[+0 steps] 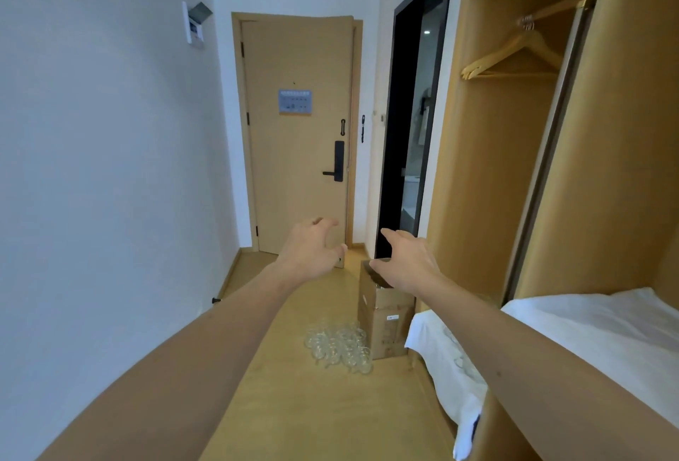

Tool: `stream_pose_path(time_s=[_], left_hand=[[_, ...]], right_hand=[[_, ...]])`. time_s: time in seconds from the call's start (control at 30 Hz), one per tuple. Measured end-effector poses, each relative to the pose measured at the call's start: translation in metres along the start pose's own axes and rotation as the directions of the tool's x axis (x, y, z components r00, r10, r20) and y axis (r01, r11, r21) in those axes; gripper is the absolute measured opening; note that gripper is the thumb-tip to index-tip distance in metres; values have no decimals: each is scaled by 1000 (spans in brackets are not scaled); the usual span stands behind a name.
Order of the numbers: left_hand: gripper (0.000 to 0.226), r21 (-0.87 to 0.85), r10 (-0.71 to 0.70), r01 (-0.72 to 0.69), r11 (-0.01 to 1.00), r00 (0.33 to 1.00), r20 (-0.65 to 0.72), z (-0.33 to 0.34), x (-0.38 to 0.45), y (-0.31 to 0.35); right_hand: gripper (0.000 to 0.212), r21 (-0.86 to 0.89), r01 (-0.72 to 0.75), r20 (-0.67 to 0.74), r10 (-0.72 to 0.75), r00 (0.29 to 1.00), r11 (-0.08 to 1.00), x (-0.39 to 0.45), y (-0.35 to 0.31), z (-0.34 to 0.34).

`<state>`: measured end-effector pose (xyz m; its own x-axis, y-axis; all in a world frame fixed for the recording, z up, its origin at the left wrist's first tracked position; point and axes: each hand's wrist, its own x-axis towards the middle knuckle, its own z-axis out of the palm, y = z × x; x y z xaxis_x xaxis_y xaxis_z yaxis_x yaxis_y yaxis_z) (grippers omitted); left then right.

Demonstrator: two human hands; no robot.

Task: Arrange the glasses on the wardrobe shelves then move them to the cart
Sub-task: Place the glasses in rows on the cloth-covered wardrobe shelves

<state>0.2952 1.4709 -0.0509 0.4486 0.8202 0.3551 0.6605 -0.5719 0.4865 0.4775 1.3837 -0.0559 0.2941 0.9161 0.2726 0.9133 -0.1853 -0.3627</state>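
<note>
Glasses stand bunched together on the wooden floor in the middle of the narrow hallway, a cluster of clear tumblers just left of a tall cardboard box. The box is upright with its top open, close against the near end of the wardrobe on the right.

Both arms reach forward into the air above the floor. The left hand has its fingers spread and loosely bent, holding nothing. The right hand is likewise spread and empty, its fingers appearing in front of the box's open top; whether they touch the cardboard I cannot tell. The two hands are a little apart from each other.

At the near right, a white cloth covers a flat surface and hangs down over its left edge; what lies beneath it is hidden. The wardrobe's open hanging section holds wooden hangers on a rail near the top. Further along the right side is a dark-framed doorway. At the far end of the hall is a closed wooden door with a black lock handle and a small notice fixed at its middle. A plain white wall runs down the left, with a small panel mounted high on it.
</note>
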Motion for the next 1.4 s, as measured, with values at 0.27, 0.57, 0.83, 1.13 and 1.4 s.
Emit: stream_pose_path(time_s=[0.27, 0.57, 0.83, 1.13, 1.4], left_hand=[[59, 0, -20, 20, 1000, 1000, 13, 22, 78, -52], [57, 18, -22, 22, 1000, 1000, -18, 54, 202, -65], [56, 60, -28, 29, 998, 999, -16, 89, 334, -62], [57, 69, -41, 36, 997, 997, 62, 144, 445, -96], [58, -14, 79, -77, 997, 989, 127, 195, 565, -146]], right_hand=[[70, -8, -8, 31, 8, 1000, 1000, 92, 0, 40], [68, 61, 25, -30, -23, 999, 998, 234, 35, 70], [75, 77, 13, -19, -11, 1000, 997, 370, 82, 79], [72, 98, -29, 30, 27, 999, 995, 472, 124, 119], [77, 34, -126, 8, 126, 992, 991, 566, 146, 148]])
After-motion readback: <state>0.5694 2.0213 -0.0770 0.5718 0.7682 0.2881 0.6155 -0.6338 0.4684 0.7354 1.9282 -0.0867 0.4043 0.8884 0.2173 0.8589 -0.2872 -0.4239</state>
